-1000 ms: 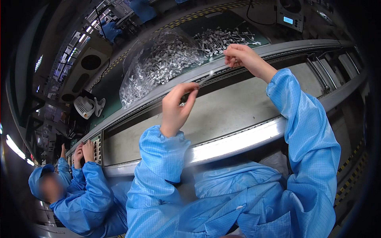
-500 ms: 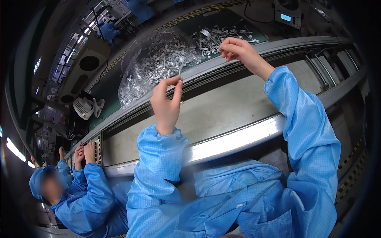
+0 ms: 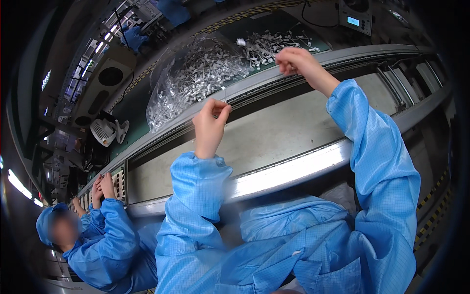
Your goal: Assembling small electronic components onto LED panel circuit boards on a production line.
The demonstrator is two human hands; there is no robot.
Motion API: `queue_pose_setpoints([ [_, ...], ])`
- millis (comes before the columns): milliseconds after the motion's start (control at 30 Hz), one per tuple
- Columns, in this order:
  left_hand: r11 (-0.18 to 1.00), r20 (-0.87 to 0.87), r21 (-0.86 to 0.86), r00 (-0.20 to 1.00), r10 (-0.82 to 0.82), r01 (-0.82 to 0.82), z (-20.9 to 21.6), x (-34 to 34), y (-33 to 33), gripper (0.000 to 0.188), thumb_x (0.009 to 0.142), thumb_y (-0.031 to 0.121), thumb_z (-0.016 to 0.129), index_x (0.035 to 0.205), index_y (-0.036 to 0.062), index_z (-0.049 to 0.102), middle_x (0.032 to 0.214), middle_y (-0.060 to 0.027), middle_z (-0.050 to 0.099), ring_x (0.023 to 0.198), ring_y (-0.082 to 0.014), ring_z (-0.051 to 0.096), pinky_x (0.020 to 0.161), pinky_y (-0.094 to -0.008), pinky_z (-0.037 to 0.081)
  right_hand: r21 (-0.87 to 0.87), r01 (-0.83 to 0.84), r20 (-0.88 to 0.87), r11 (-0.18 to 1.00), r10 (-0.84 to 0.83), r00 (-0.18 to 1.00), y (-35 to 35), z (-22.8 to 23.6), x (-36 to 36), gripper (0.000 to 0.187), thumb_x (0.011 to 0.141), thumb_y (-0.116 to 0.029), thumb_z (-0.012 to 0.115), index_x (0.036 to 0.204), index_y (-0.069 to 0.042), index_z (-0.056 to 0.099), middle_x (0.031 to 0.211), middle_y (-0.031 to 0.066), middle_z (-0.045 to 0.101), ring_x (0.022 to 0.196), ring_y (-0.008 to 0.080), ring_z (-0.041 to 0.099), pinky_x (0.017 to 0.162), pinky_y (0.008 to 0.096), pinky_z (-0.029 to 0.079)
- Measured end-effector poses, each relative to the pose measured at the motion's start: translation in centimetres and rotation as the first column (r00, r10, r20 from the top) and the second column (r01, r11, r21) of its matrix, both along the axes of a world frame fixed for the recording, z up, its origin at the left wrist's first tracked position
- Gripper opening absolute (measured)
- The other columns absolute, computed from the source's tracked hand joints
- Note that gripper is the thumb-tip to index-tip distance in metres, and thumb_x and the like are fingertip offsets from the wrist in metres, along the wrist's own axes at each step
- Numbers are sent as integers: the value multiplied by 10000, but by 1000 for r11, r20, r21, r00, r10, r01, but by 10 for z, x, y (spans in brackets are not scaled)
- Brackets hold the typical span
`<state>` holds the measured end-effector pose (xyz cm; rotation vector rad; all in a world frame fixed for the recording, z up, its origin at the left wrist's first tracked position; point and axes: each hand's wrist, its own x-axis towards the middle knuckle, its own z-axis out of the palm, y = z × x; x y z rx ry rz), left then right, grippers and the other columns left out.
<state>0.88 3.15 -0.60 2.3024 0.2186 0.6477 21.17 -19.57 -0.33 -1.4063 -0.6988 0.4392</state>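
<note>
My left hand (image 3: 210, 126) is over the conveyor's near-middle part, thumb and forefinger pinched on a thin cable with a small white connector (image 3: 223, 88) at its upper end. Above the far rail, my right hand (image 3: 299, 63) has its fingers curled together; whatever is between them, if anything, is hidden. Just beyond it lies a loose heap of short cables with white connectors (image 3: 269, 45). A clear plastic bag (image 3: 159, 100) filled with many more such cables (image 3: 205, 73) rests left of that heap. A small blurred white piece (image 3: 241, 42) shows at the heap's left end.
A conveyor with metal rails (image 3: 289, 171) runs across in front of me. On the left, a co-worker's hands (image 3: 102, 186) are at a tray with dark slots (image 3: 118, 183). A small white fan (image 3: 103, 132) and a speaker-like box (image 3: 105, 78) stand beyond; a device with a lit screen (image 3: 353, 20) is far right.
My left hand has dropped slightly and shifted right with the cable. My right hand has moved a little right. The blurred white piece has shifted left. The co-worker's hands have moved slightly.
</note>
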Motion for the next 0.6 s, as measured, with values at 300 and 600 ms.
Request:
queue_pose_setpoints([
  [300, 995, 138, 88, 989, -59, 47, -1, 0, -1, 110, 888, 72, 694, 904, -26, 647, 807, -113, 709, 757, -183, 681, 708, -299, 518, 115, -136, 78, 984, 128, 989, 5, 10, -12, 240, 960, -324, 597, 898, -96, 640, 832, -7, 643, 759, 71, 600, 735, 236, 502],
  [600, 980, 297, 197, 951, -83, 24, 13, -4, -11, 104, 884, 58, 707, 889, -20, 638, 815, -91, 678, 784, -170, 640, 739, -288, 492, -541, -161, -48, 825, 161, 986, 7, -15, -3, 289, 916, -370, 637, 839, -92, 656, 795, 22, 677, 659, 86, 610, 623, 232, 455],
])
